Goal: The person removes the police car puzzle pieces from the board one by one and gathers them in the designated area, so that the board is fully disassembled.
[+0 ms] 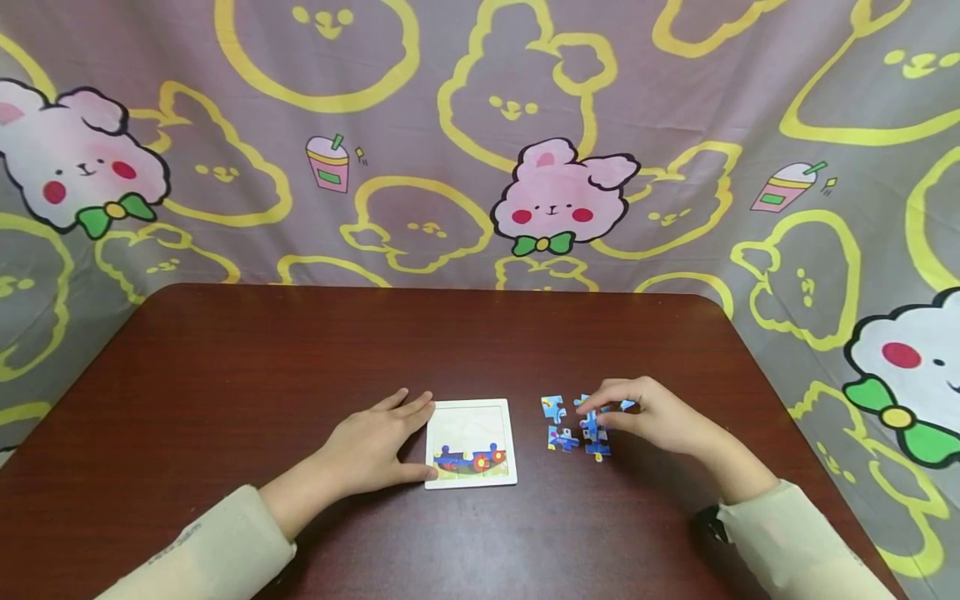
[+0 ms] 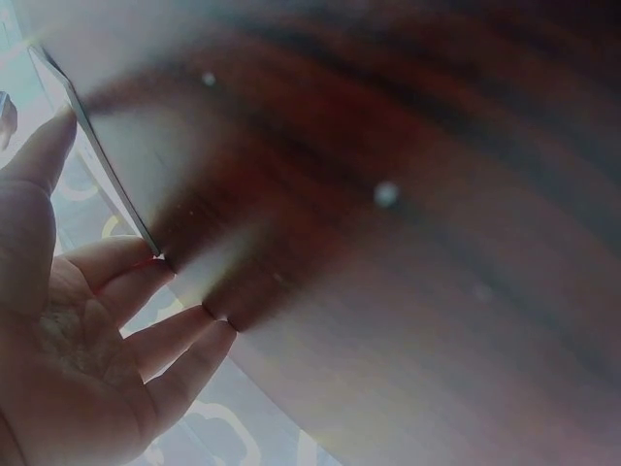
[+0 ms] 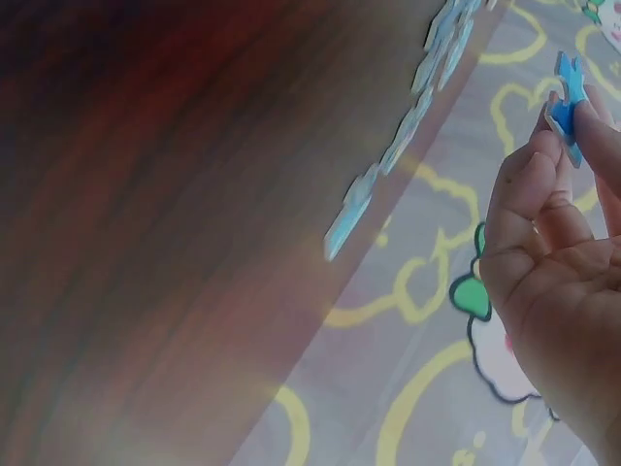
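Observation:
A square white puzzle tray lies on the table, its lower part filled with joined puzzle pieces in blue, red and yellow. My left hand rests at the tray's left side with its fingers spread; in the left wrist view the thumb and a fingertip touch the tray's edge. To the right of the tray, my right hand pinches a blue puzzle piece between thumb and fingers, held above the table. Beneath and beside that hand lie several loose blue pieces, some partly hidden by its fingers.
The dark red-brown table has rounded far corners. A cloth printed with cartoon rabbits and drink cups hangs behind it and along both sides. Another loose piece lies between the tray and the right hand.

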Action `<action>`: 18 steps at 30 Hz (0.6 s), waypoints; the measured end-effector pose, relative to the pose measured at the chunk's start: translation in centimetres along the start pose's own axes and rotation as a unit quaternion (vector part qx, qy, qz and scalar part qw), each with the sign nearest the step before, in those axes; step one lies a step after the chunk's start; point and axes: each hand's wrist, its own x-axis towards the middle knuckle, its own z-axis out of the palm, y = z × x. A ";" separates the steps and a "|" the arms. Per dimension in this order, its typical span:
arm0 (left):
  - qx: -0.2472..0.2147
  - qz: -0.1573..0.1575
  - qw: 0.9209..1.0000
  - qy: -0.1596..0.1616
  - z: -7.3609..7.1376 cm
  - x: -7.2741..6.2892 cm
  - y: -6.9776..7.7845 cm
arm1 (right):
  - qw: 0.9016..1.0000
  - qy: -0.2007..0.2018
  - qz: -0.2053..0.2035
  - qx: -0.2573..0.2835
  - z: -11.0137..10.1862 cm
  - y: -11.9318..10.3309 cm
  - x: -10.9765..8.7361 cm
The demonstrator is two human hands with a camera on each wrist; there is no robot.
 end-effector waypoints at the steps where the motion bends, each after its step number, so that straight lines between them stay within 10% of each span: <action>1: -0.001 0.000 1.000 0.000 0.0 0.0 0.0 | 1.000 0.004 0.003 -0.001 -0.2 0.0 -0.2; 18: 0.001 0.001 1.000 0.003 0.0 -0.1 -0.1 | 0.996 0.033 0.075 -0.017 -1.4 0.8 -3.7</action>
